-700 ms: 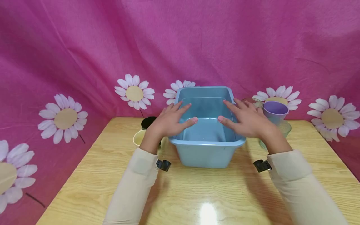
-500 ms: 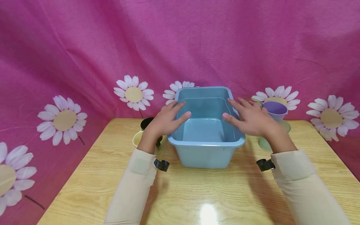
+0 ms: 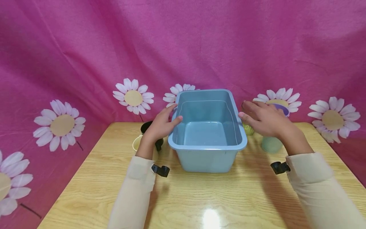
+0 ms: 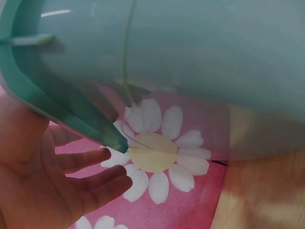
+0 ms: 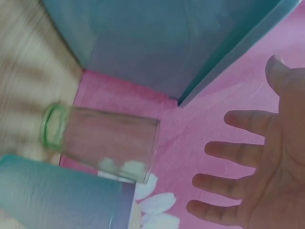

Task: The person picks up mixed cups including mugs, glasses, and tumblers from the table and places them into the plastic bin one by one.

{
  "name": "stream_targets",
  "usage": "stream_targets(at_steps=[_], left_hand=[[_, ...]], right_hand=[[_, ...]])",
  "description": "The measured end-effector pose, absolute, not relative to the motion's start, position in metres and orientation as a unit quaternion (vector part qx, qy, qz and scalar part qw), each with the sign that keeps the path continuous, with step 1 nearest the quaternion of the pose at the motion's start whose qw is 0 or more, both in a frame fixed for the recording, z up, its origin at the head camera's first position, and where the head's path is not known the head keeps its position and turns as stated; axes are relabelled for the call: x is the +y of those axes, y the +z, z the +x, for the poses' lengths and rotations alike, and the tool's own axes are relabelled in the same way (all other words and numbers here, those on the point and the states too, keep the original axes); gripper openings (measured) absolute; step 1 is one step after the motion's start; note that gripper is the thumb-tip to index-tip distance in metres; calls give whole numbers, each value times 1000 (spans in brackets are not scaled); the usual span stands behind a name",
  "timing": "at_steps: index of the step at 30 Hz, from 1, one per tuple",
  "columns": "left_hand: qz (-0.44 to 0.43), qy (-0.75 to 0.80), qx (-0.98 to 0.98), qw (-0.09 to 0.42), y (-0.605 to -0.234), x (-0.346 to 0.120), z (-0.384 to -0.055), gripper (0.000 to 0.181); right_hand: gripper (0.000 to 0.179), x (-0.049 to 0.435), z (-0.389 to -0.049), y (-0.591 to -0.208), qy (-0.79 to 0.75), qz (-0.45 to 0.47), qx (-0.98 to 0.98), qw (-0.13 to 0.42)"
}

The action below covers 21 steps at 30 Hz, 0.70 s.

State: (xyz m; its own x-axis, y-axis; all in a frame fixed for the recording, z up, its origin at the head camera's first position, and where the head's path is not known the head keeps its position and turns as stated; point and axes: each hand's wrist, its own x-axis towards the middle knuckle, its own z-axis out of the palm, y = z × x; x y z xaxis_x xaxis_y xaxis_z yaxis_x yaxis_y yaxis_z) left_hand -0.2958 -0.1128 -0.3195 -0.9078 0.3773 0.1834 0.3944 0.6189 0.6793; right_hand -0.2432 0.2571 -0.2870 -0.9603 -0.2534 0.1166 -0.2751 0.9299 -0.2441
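A blue-grey plastic basin (image 3: 207, 148) stands upright on the table, its inside bare. My left hand (image 3: 160, 125) is at its left rim, thumb over the rim and fingers outside. In the left wrist view that hand (image 4: 71, 176) has its fingers spread beneath the rim (image 4: 71, 102); whether it touches cannot be told. Beyond the right rim hovers my right hand (image 3: 267, 119), palm down, with the thumb tip near the rim. The right wrist view shows this hand (image 5: 259, 162) with straight, spread fingers, apart from the basin (image 5: 138, 43) and holding nothing.
Left of the basin stand a cream cup (image 3: 136, 143) and a black cup (image 3: 145, 126), partly hidden by my left hand. Right of it are a clear glass (image 5: 109, 138) with a green base and a teal-and-purple tumbler (image 5: 66, 195). A pink flowered cloth (image 3: 211, 44) hangs behind.
Both hands have moved apart, from above the basin's opening out to its sides. My left hand went left, the right hand went right, partly covering the purple rim. The basin stays in place.
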Motion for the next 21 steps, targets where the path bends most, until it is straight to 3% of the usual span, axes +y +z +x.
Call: stream_targets(at_steps=[14,21], left_hand=[[-158,-503,-849,31,-335,-119,-299,48],[-129,-609,-782,-3,-340,-120,-304,45]], right_hand=[[72,295,-242,-299,127,135,-981,66],[73,306,-243,-304,118,119,-984,64]])
